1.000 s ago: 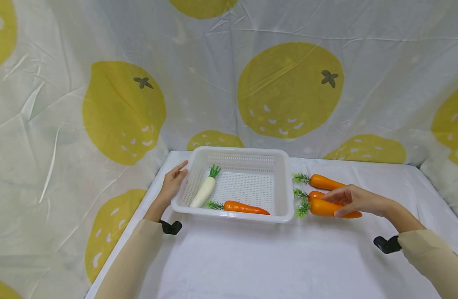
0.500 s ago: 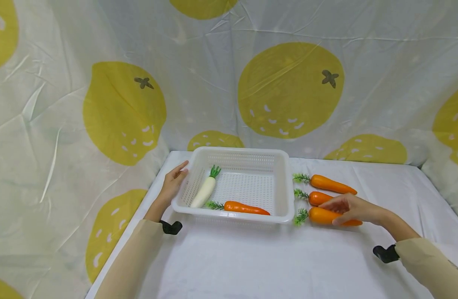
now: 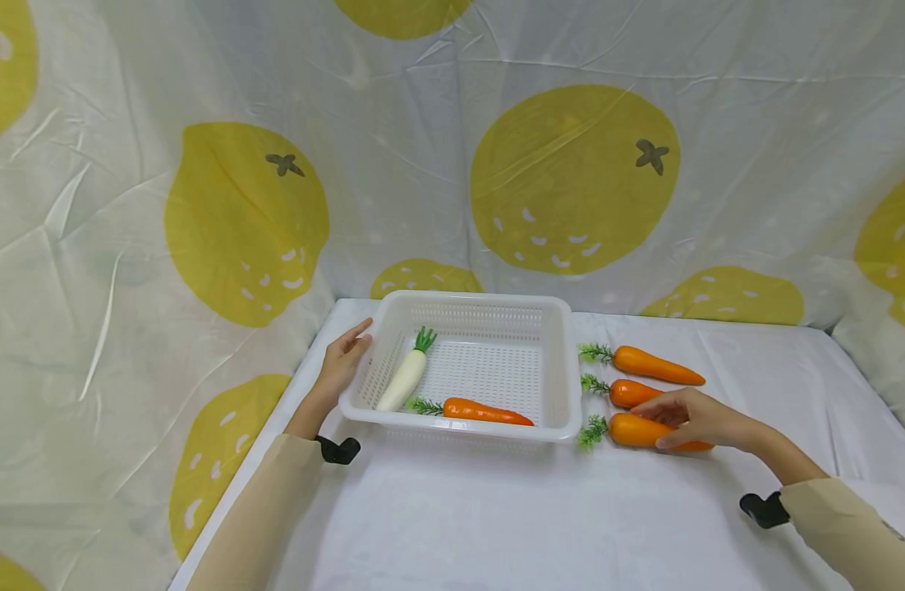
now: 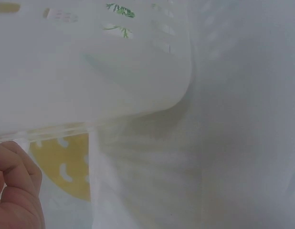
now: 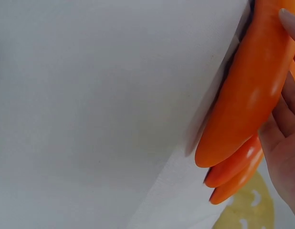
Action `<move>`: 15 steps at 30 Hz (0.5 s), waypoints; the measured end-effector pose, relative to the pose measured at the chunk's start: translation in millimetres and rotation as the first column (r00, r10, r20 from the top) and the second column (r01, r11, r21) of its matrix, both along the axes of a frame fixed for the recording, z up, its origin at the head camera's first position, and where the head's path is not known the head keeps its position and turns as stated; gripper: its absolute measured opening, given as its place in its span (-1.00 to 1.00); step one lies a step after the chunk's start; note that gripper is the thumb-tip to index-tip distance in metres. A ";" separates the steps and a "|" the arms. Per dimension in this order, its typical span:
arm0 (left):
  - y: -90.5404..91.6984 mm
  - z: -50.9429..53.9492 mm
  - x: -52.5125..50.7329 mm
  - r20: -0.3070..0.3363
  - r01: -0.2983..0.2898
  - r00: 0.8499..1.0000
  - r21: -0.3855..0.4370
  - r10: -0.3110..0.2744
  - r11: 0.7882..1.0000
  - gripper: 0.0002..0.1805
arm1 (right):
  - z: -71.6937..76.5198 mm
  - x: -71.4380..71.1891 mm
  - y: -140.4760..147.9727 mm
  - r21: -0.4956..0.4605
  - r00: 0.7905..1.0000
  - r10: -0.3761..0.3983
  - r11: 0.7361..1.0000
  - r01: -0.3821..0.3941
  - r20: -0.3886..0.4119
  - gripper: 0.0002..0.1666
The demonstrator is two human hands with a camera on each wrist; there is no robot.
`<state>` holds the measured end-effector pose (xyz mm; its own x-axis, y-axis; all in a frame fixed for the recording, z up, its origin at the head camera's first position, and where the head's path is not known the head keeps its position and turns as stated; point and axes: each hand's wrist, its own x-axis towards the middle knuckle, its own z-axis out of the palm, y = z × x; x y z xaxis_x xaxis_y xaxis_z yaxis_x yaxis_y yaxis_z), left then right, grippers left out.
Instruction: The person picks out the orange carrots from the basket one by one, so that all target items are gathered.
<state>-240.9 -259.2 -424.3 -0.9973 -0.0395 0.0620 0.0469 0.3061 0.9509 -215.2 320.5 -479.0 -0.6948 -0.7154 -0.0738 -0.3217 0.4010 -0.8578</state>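
Note:
My right hand [image 3: 700, 421] grips the nearest carrot [image 3: 631, 430] on the white cloth right of the basket, thumb on its near side, fingers over the far side. In the right wrist view that carrot [image 5: 252, 90] lies beside the palm [image 5: 286, 157]. Behind it lie a middle carrot [image 3: 630, 393] and a far carrot [image 3: 655, 364], all with green tops to the left. My left hand [image 3: 340, 361] rests against the left rim of the white basket [image 3: 463, 424], fingers fairly straight. Inside the basket are a white radish [image 3: 404, 380] and a carrot [image 3: 485, 411].
A lemon-print curtain [image 3: 401, 189] hangs behind and to the left of the table [image 3: 497, 517]. The basket's right wall stands close to the green tops of the three carrots. In the left wrist view the basket [image 4: 90, 86] fills the upper left.
The nearest carrot has come down toward the table's near side with my right hand, uncovering more of the other two. My left hand and the basket have stayed put.

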 end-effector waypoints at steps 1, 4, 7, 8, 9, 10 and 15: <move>-0.1 -0.4 -0.3 0.001 -0.001 1.000 0.003 0.001 1.000 -0.50 | 0.9 -0.3 0.2 -0.002 1.000 -0.002 1.000 0.002 -0.005 -0.45; -0.4 -1.3 -0.7 0.008 -0.003 1.000 0.010 0.003 1.000 -0.50 | 5.2 -1.9 0.0 -0.032 1.000 -0.003 0.999 0.003 0.000 -0.44; -0.5 -1.3 -0.6 0.016 -0.005 1.000 0.011 0.005 1.000 -0.49 | 10.6 -4.4 -1.4 -0.076 1.000 0.005 0.997 -0.006 -0.012 -0.45; -0.4 -1.0 -0.2 0.017 -0.005 1.000 0.009 0.005 1.000 -0.49 | 12.7 -5.4 -2.2 -0.089 1.000 0.007 0.996 -0.009 -0.017 -0.46; -0.3 -0.6 0.1 0.018 -0.004 1.000 0.007 0.004 1.000 -0.49 | 14.9 -6.4 -3.1 -0.101 1.000 0.006 0.995 -0.008 -0.019 -0.47; -0.2 -0.2 0.5 0.018 -0.004 1.000 0.005 0.004 1.000 -0.49 | 17.4 -7.5 -3.8 -0.105 1.000 0.003 0.994 -0.005 -0.017 -0.48; 0.1 0.5 1.0 0.016 0.001 1.000 -0.017 0.000 1.000 -0.49 | 35.9 -12.1 -9.9 -0.063 0.998 -0.064 0.996 0.064 -0.005 -0.44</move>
